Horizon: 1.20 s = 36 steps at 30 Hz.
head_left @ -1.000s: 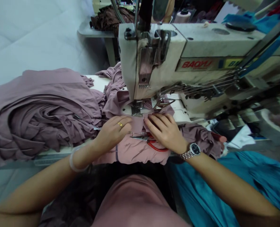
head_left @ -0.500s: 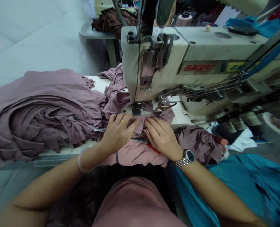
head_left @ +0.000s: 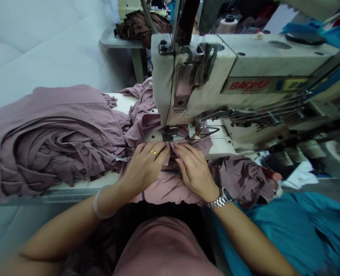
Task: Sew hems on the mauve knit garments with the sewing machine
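One fold of mauve cloth [head_left: 166,160] lies near the front edge of the sewing table [head_left: 102,181], just before the presser foot [head_left: 170,135]. I see the left hand [head_left: 147,163] half curled on its left side and the right hand [head_left: 195,168] flatter, fingers together, on its right, both touching it; whether either pinches it, I cannot tell from my end. Pink cloth [head_left: 168,188] lies along the front edge beneath the hands, and I make out a mauve heap [head_left: 60,111] across the table's left end.

The fabric [head_left: 206,144] is plain mauve, the sewing machine [head_left: 267,63] off-white.
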Tool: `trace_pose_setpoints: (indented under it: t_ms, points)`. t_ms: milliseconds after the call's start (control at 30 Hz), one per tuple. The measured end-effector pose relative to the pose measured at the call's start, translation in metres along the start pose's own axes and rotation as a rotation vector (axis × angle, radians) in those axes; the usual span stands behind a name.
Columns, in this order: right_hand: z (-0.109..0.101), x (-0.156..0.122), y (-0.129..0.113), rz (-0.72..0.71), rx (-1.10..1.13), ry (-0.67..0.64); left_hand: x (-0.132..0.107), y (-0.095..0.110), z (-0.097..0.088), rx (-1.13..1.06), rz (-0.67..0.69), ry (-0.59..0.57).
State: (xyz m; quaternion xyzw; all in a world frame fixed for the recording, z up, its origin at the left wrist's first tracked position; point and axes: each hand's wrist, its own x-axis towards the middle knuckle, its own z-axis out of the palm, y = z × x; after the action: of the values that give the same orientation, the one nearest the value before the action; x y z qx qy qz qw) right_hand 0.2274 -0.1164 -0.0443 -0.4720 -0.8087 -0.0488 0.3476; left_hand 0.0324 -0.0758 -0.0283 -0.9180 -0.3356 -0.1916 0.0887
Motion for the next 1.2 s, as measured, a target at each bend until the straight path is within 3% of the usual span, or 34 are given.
trace_pose_setpoints:
  t_ms: [267, 467, 800, 1200]
  points:
    - [-0.008, 0.005, 0.003, -0.130, -0.231, -0.185, -0.001, 0.001, 0.000, 0.005, 0.018, -0.016]
    - [-0.009, 0.009, -0.001, -0.135, -0.272, -0.183, -0.001, 0.001, 0.000, 0.021, 0.013, -0.029]
    - [-0.005, 0.011, 0.003, -0.058, -0.107, -0.164, 0.001, -0.002, 0.001, 0.027, 0.007, -0.040]
    - [-0.003, 0.022, -0.002, 0.029, -0.221, -0.188, 0.012, -0.007, -0.003, 0.069, 0.013, -0.058]
